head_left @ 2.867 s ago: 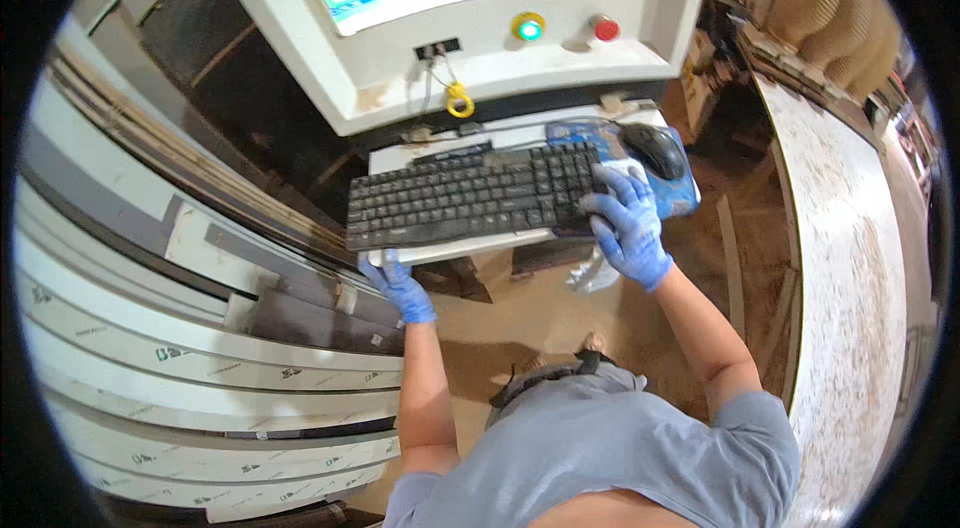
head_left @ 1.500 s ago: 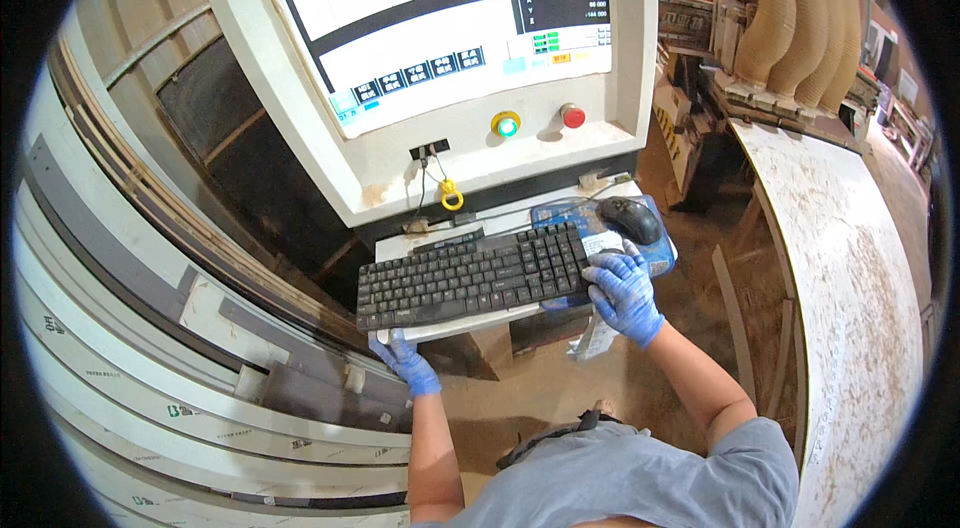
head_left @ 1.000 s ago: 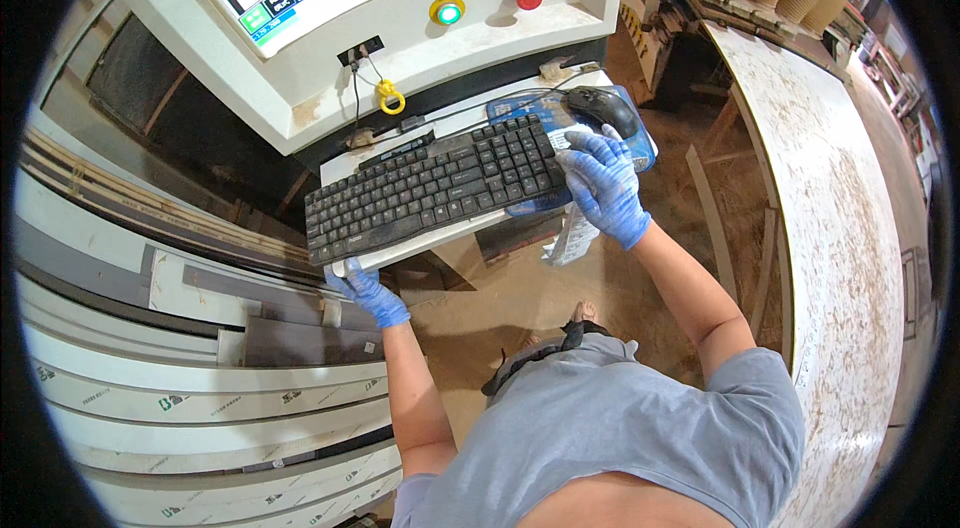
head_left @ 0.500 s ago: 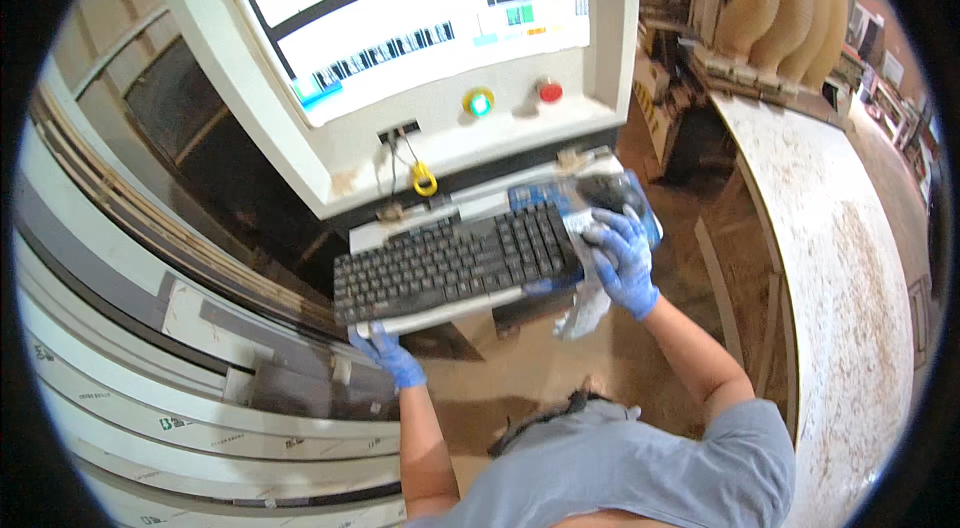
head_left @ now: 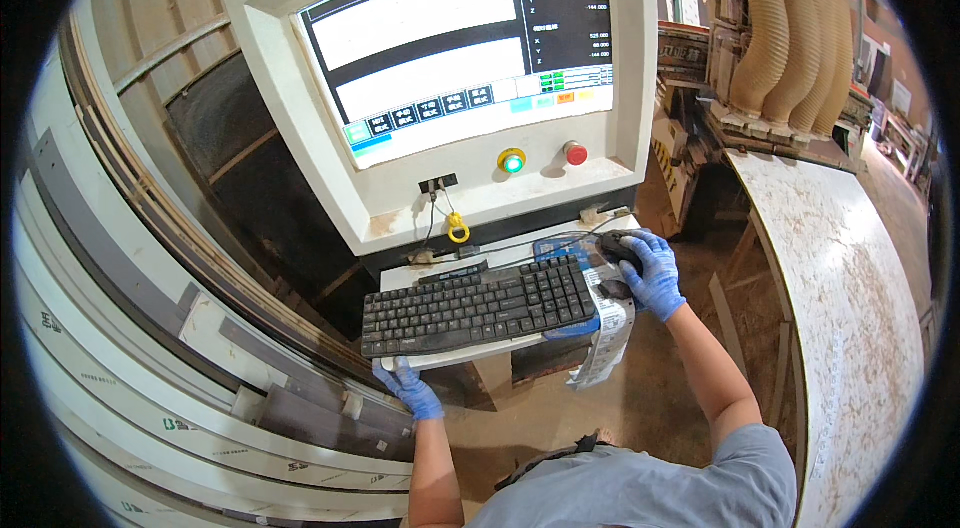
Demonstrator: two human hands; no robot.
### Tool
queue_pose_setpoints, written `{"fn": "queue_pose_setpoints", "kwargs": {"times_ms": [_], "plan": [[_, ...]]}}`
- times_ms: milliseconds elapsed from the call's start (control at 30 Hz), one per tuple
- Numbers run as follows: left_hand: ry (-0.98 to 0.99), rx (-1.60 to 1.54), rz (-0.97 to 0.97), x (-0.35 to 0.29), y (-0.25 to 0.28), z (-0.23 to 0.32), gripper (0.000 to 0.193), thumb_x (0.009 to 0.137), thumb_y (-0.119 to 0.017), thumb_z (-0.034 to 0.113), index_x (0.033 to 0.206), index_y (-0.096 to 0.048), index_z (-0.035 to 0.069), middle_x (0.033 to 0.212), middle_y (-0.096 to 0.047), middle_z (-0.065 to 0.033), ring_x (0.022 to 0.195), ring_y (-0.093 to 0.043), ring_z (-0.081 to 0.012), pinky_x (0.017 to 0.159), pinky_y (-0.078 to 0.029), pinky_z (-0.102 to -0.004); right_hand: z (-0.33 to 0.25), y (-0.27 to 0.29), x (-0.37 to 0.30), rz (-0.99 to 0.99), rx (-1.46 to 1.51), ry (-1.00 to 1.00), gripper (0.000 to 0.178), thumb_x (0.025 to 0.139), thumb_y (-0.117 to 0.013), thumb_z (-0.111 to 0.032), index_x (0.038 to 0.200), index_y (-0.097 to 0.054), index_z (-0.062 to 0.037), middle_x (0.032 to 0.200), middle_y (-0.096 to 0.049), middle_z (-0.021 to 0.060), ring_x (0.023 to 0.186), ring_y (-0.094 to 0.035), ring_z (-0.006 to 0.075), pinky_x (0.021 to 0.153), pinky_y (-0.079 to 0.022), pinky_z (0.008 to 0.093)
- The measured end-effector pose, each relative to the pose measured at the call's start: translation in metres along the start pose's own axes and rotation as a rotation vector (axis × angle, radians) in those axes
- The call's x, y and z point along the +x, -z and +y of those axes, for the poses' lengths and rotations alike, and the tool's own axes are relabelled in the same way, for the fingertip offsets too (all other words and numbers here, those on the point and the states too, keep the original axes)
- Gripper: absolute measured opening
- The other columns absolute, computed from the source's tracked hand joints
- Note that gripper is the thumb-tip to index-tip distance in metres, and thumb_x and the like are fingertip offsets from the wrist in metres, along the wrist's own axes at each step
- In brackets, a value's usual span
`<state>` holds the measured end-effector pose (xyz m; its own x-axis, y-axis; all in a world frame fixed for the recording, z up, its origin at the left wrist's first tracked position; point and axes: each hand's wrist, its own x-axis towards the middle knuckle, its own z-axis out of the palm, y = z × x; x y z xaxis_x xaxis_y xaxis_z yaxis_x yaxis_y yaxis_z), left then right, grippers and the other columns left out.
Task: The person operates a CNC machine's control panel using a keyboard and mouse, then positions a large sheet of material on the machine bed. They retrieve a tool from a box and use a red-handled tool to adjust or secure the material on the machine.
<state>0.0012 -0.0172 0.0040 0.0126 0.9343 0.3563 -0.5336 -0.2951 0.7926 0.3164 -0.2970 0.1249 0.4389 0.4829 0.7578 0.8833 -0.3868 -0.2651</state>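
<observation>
My right hand [head_left: 655,276], in a blue glove, is closed over a black mouse [head_left: 622,246] at the right end of a white shelf [head_left: 455,358]. Under the wrist a white printed paper strip [head_left: 608,340] hangs over the shelf's front edge, with a small dark object [head_left: 614,289] on its upper part. A black keyboard [head_left: 480,306] covers most of the shelf. At the shelf's front left corner my left hand [head_left: 410,390], also gloved in blue, grips the edge; some of its fingers are hidden. A blue mat [head_left: 573,330] shows partly beneath the paper.
Above the shelf stands a white machine cabinet with a lit screen [head_left: 430,38], a glowing green button [head_left: 512,162] and a red button [head_left: 575,153]. A yellow ring [head_left: 458,227] hangs below a socket. Long panels [head_left: 200,428] lie left; a dusty white board [head_left: 830,278] extends right.
My right hand has let go of the paper strip and moved onto the mouse. The strip now hangs over the shelf edge. My left hand stays at the corner; the view has shifted.
</observation>
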Motion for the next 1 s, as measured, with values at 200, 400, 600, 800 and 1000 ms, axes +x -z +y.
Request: {"fn": "queue_pose_setpoints", "kwargs": {"times_ms": [200,400,600,800,1000], "plan": [[-0.003,0.041,-0.001,0.0,0.0,0.0,0.061,0.09,-0.059,0.035,0.138,-0.033,0.006,0.132,-0.042,-0.0112,0.117,-0.043,-0.0232,0.101,-0.037,-0.0385,0.019,-0.01,0.002,-0.073,-0.035,-0.019,0.043,0.071,-0.07,-0.019,0.113,-0.061,-0.0137,0.12,-0.056,0.0143,0.11,-0.052,0.0354,0.094,-0.043,0.0444],[0.019,0.088,0.019,-0.002,-0.002,0.008,0.064,0.086,-0.061,0.039,0.137,-0.033,0.011,0.132,-0.041,-0.0106,0.119,-0.044,-0.0257,0.101,-0.04,-0.0433,0.02,-0.017,0.007,-0.122,-0.012,0.0,0.042,0.072,-0.071,-0.017,0.113,-0.063,-0.014,0.12,-0.056,0.0146,0.107,-0.054,0.0358,0.092,-0.045,0.0436],[0.043,0.043,0.042,-0.004,-0.002,0.004,0.062,0.091,-0.059,0.036,0.138,-0.033,0.005,0.134,-0.04,-0.0114,0.117,-0.042,-0.0233,0.103,-0.034,-0.0393,0.02,-0.016,0.006,-0.096,0.017,-0.022,0.038,0.071,-0.069,-0.01,0.108,-0.066,-0.0139,0.118,-0.058,0.0137,0.104,-0.055,0.0351,0.092,-0.045,0.0425],[0.01,0.05,0.042,-0.004,-0.005,0.006,0.061,0.09,-0.059,0.035,0.137,-0.034,0.005,0.132,-0.042,-0.0112,0.116,-0.043,-0.0227,0.102,-0.035,-0.038,0.017,-0.012,0.007,-0.082,0.021,-0.031,0.033,0.069,-0.068,-0.009,0.102,-0.068,-0.0135,0.115,-0.06,0.0116,0.103,-0.055,0.0343,0.091,-0.045,0.0416],[-0.025,0.083,0.033,0.002,0.004,-0.003,0.063,0.086,-0.062,0.038,0.136,-0.036,0.009,0.131,-0.042,-0.0104,0.116,-0.044,-0.0233,0.1,-0.04,-0.0395,0.015,-0.012,0.006,-0.09,0.008,-0.04,0.033,0.07,-0.068,-0.011,0.103,-0.067,-0.0135,0.115,-0.059,0.0108,0.103,-0.055,0.0337,0.091,-0.046,0.0415]]}}
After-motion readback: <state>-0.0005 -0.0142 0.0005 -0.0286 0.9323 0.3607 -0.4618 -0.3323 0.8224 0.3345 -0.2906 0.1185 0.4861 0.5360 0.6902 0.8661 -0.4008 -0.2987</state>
